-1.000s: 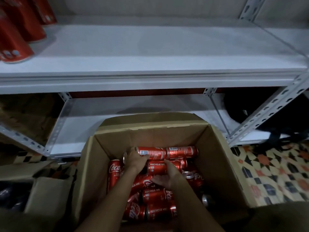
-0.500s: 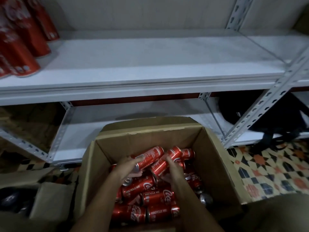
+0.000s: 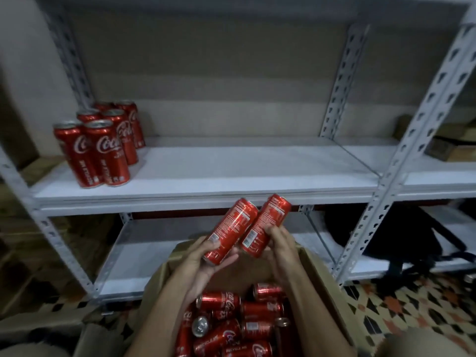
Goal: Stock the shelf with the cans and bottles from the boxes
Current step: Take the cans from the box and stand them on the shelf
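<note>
My left hand [image 3: 206, 258] grips a red cola can [image 3: 231, 229], tilted with its top toward the shelf. My right hand [image 3: 279, 249] holds a second red can [image 3: 266, 224] right beside it, the two cans touching. Both are raised above the open cardboard box [image 3: 324, 292], which holds several more red cans [image 3: 231, 323] lying on their sides. Several red cans [image 3: 103, 143] stand upright at the left end of the white shelf board [image 3: 231, 171].
The grey metal rack has a slotted upright [image 3: 401, 155] on the right and a lower white shelf [image 3: 139, 256]. A black bag [image 3: 401, 240] sits on the lower right shelf. A brown box [image 3: 453, 148] rests on the right shelf. The floor is patterned tile [image 3: 401, 310].
Both hands closed on a can each inside the box and lifted them up out of it toward the shelf. My view has tilted upward, showing the cans on the shelf.
</note>
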